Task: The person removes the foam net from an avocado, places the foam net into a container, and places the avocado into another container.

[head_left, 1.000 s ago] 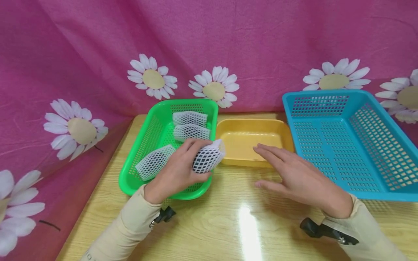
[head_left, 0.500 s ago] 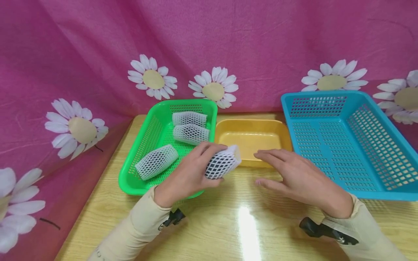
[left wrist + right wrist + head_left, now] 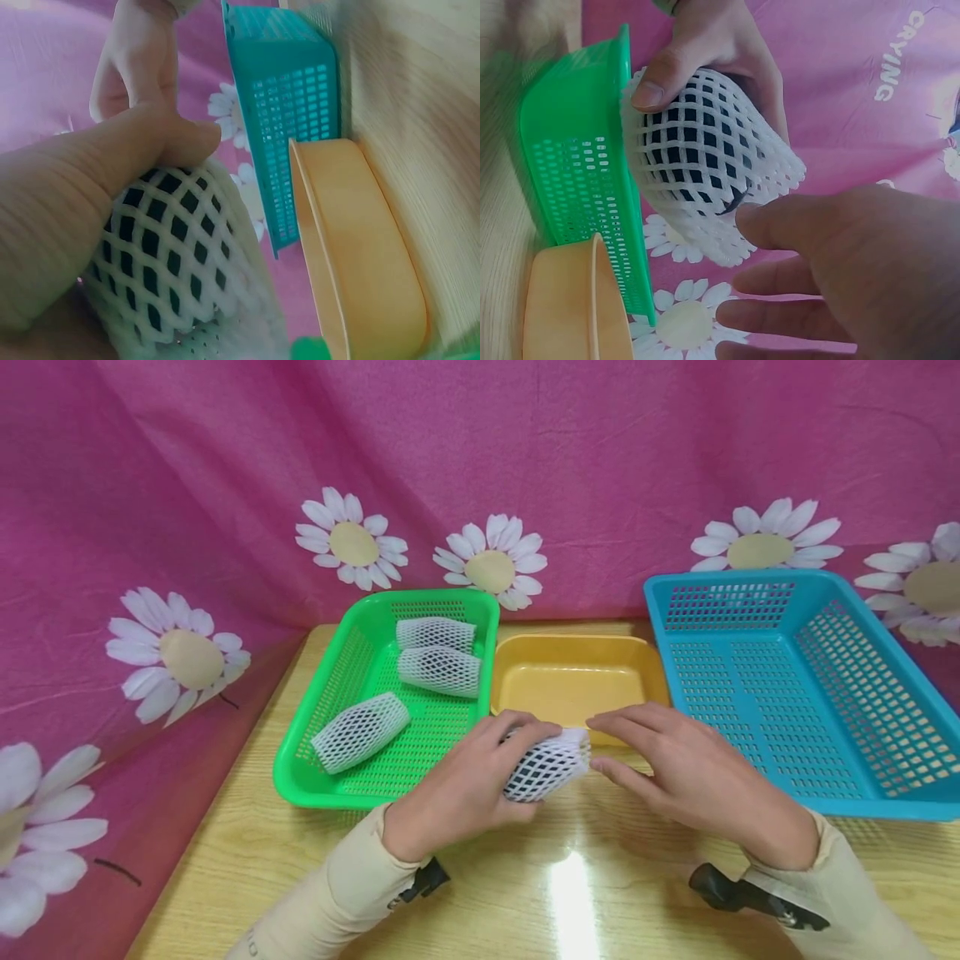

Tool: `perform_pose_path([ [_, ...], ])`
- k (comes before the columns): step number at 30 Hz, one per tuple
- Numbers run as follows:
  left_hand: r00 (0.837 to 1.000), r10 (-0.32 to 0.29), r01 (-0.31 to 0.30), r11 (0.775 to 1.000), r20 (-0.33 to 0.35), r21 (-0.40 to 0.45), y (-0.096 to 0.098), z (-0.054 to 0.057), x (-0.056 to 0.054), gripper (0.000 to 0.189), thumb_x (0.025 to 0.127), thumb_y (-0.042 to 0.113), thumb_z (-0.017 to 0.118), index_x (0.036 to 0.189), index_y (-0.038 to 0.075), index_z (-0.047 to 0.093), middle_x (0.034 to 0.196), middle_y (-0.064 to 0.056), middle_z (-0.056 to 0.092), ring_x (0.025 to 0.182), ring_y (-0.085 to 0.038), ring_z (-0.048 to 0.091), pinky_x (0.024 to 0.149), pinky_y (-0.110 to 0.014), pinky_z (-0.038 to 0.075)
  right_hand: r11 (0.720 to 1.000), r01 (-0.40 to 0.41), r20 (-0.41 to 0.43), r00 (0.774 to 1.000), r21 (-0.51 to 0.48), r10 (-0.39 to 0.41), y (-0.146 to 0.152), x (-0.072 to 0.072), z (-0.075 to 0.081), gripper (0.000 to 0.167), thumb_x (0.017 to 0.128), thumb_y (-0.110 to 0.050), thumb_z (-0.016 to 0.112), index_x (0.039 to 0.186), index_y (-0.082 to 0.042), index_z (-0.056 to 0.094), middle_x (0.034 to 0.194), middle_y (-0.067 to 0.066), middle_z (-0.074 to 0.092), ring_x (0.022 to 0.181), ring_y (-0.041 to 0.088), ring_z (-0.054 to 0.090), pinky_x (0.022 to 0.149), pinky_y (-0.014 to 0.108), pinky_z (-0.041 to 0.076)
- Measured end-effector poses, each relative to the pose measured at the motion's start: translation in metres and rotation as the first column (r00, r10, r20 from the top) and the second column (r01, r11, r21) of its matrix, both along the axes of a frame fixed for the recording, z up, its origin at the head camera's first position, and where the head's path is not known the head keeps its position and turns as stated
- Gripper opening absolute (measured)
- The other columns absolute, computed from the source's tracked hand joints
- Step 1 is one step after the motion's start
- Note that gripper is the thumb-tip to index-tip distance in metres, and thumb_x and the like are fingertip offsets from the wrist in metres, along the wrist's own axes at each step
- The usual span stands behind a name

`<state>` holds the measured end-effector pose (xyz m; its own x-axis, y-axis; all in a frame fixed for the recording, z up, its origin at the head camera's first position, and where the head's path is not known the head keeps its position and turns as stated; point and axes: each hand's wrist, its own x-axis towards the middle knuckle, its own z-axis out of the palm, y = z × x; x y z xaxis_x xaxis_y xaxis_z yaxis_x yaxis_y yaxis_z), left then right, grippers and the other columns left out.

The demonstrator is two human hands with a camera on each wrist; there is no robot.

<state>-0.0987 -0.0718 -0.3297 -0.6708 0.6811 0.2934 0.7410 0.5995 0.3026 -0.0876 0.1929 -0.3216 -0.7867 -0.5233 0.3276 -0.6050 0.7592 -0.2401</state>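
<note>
My left hand grips a white foam net sleeve with a dark, rounded thing inside, above the table in front of the yellow tray. What the dark thing is, I cannot tell. My right hand reaches to the sleeve's right end, fingers apart and fairly straight, thumb tip right at the net's edge in the right wrist view. Several more white foam net sleeves lie in the green basket: one sleeve at the front left, two others side by side toward the back.
A yellow tray stands between the green basket and a larger blue basket at the right. All stand on a wood-grain table. Behind them hangs a pink cloth with white daisies.
My left hand has carried the netted thing rightward and nearer to me, out from over the green basket to my right hand. The right hand has barely moved.
</note>
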Motion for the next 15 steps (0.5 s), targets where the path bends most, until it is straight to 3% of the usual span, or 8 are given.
perform_pose_path([
  [6,0.999,-0.034,0.034,0.999,-0.031,-0.011,0.01,-0.001,0.003,0.077,0.078,0.026,0.089,0.145,0.018,0.053,0.136,-0.005,0.059,0.115,-0.021,0.059,0.094,-0.032,0.058,1.0,0.01,-0.004,1.0,0.017,-0.01,0.001,0.003,0.003,0.037,0.094,-0.032,0.075,0.125,-0.013,0.073,0.117,0.004,0.077,0.105,0.025,0.073,0.083,0.048,0.062],
  [15,0.998,-0.053,0.054,0.998,0.018,-0.04,0.025,-0.008,0.006,0.077,0.081,0.026,0.088,0.147,0.02,0.05,0.14,-0.005,0.057,0.12,-0.022,0.059,0.097,-0.035,0.058,0.999,0.017,0.009,1.0,0.048,-0.017,0.005,0.005,0.006,0.033,0.093,-0.026,0.072,0.122,-0.011,0.074,0.109,0.005,0.078,0.098,0.025,0.073,0.081,0.048,0.062],
])
